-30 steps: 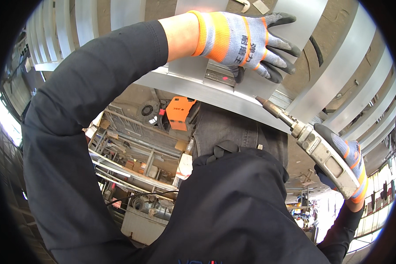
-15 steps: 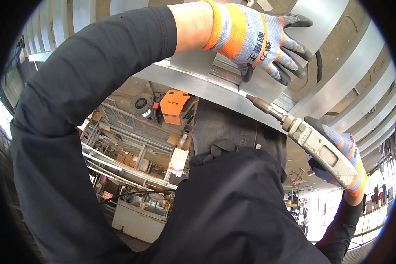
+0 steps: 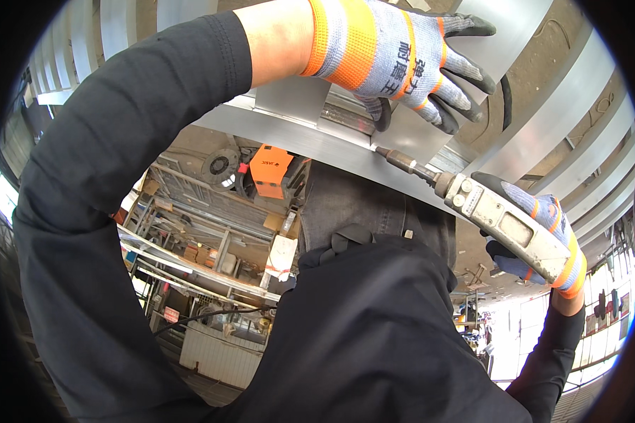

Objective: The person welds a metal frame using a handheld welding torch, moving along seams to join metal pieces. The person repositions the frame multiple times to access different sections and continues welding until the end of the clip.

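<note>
My left hand point(image 3: 416, 70), in a grey and orange glove with dark fingertips, lies with its fingers spread over a flat silver metal plate point(image 3: 418, 136). It holds nothing. My right hand point(image 3: 554, 236), gloved alike, is wrapped round a worn, cream-coloured drill-like power tool point(image 3: 504, 224). The tool points up and left; its dark narrow tip is by the edge of a long metal strip point(image 3: 282, 132), near my left thumb. Whether the tip touches the metal, I cannot tell. Beside that thumb a short section of dull metal profile point(image 3: 347, 118) shows in a gap between plates.
Curved-looking silver slats point(image 3: 557, 120) run off to the right, and more slats point(image 3: 120, 32) stand at the far left. Below lie an orange box-shaped machine point(image 3: 269, 173), a dark reel point(image 3: 221, 168) and a rack of metal lengths point(image 3: 190, 261). A black cable point(image 3: 506, 102) hangs beyond my fingers.
Both hands, the power tool and the metalwork have shifted slightly left in the picture. The left hand stays spread, and the right keeps its grip on the tool.
</note>
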Tool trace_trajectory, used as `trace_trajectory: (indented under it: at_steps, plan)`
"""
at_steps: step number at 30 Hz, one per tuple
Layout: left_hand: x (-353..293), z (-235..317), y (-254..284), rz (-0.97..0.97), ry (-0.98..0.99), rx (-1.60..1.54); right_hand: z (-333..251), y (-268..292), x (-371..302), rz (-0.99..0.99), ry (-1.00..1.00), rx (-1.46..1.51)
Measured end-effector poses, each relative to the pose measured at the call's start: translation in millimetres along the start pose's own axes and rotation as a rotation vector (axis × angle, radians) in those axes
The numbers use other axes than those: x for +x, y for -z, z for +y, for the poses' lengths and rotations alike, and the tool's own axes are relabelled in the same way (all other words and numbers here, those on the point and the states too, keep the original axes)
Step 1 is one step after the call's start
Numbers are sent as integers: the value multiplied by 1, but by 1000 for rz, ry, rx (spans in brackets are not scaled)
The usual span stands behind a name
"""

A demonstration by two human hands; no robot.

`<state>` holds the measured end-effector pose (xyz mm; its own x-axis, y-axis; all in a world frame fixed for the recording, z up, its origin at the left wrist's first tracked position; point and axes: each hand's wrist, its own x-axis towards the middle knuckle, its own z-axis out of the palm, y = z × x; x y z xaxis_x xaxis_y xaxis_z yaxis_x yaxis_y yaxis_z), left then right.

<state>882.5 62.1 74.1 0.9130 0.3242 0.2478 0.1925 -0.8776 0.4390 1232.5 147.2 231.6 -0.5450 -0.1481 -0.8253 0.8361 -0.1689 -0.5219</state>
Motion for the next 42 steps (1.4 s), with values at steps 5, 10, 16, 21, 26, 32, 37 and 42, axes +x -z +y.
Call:
trace_trajectory:
  at_steps: [5, 10, 16, 21, 26, 32, 37, 42]
  plan:
    - [1, -2, -1, 52, -14, -71, 10, -5, 4, 90, 348, -186]
    - [4, -1, 2, 57, -5, -151, 9, -3, 1, 60, 290, -138]
    - [3, -2, 6, 53, -12, -149, -12, 5, -10, -16, -62, 49]
    - [1, 1, 13, 54, -7, -112, -8, 3, -9, -11, 51, 14]
    - [2, 6, 20, 37, 25, -136, -6, -1, -15, 26, 129, -32]
    - [3, 8, 29, 33, 54, -158, -8, -5, -18, 44, 131, -13]
    - [6, 10, 34, 35, 67, -174, -13, -4, -23, 62, 135, -53]
    - [6, 12, 41, 23, 106, -191, -16, 1, -26, 27, 64, -7]
